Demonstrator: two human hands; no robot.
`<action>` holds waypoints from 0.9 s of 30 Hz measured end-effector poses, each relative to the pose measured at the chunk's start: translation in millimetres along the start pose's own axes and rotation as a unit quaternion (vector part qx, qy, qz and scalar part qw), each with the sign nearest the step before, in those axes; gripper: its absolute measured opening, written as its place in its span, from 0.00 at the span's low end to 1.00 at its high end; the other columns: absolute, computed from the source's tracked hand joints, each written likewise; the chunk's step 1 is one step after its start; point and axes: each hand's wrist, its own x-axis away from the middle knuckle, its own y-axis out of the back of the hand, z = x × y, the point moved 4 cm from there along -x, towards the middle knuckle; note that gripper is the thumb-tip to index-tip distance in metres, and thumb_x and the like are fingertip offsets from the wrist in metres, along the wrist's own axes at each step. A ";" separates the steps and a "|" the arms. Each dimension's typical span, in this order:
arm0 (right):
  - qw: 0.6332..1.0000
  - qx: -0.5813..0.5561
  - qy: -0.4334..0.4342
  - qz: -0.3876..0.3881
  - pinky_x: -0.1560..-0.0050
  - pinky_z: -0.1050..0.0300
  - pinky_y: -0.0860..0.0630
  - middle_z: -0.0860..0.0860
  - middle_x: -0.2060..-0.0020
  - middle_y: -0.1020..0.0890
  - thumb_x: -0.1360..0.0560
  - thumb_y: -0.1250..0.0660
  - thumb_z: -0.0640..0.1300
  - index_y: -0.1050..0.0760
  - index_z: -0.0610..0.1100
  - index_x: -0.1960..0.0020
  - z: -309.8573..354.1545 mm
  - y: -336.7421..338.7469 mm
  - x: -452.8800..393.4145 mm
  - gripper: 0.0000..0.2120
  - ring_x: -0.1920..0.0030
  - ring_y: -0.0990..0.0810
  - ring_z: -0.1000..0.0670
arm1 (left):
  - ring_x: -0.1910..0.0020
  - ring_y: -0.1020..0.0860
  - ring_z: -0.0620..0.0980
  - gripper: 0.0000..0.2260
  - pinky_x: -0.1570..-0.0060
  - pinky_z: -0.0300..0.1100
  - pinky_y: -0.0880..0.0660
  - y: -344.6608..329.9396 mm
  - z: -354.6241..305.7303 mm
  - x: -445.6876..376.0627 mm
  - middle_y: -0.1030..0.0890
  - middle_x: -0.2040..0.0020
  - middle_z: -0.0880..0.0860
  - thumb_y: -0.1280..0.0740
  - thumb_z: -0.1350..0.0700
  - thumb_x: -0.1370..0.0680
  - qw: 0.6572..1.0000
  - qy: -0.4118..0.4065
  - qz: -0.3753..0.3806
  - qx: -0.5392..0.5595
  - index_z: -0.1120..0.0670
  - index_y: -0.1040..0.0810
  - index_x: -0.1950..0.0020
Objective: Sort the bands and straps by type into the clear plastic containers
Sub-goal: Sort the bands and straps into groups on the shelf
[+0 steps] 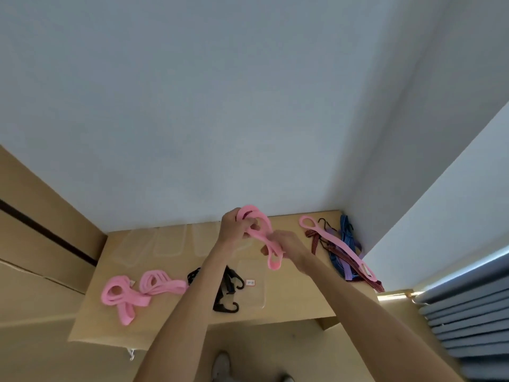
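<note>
Pink band (260, 234) is hanging above the table (292, 296), both the left hand (234, 228) and right hand (289, 245) gripping it, so folding it evenly before binning it seems wise.

Bare table (297, 293) lies between black cords (224, 292) and strap pile (341, 249).

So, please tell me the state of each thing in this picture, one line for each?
Pink band in hands: folded, held above the table by both hands.
Left hand: grips it.
Right hand: grips it.
Two folded pink bands: lying on the table.
Black hooked straps: piled.
Long pink band: stretched over the striped cords.
Clear plastic containers: no bands visible inside.
</note>
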 end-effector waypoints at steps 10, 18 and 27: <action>0.976 0.214 -0.012 0.050 0.63 0.63 0.27 0.52 0.59 0.16 0.28 0.33 0.39 0.17 0.46 0.48 10.0 -151.1 -66.0 0.12 0.62 0.20 0.54 | 0.48 0.20 0.52 0.20 0.52 0.45 0.21 173.9 82.2 -4.5 0.19 0.45 0.52 0.28 0.63 0.31 0.968 0.078 -0.125 -0.204 0.52 0.24 0.40; 0.951 0.299 -0.027 0.079 0.65 0.61 0.31 0.51 0.62 0.18 0.30 0.32 0.38 0.18 0.46 0.52 -25.6 -271.7 -117.5 0.08 0.62 0.22 0.51 | 0.44 0.21 0.54 0.25 0.49 0.48 0.21 289.2 165.6 -8.3 0.21 0.40 0.52 0.30 0.60 0.28 0.945 0.168 -0.158 -0.231 0.51 0.27 0.32; 0.932 0.353 -0.036 0.072 0.55 0.59 0.27 0.47 0.50 0.16 0.29 0.35 0.32 0.18 0.43 0.45 -53.4 -333.5 -162.4 0.16 0.52 0.20 0.47 | 0.51 0.20 0.56 0.17 0.53 0.57 0.19 336.2 214.8 -21.6 0.22 0.52 0.51 0.33 0.68 0.27 0.952 0.156 -0.207 -0.164 0.56 0.24 0.40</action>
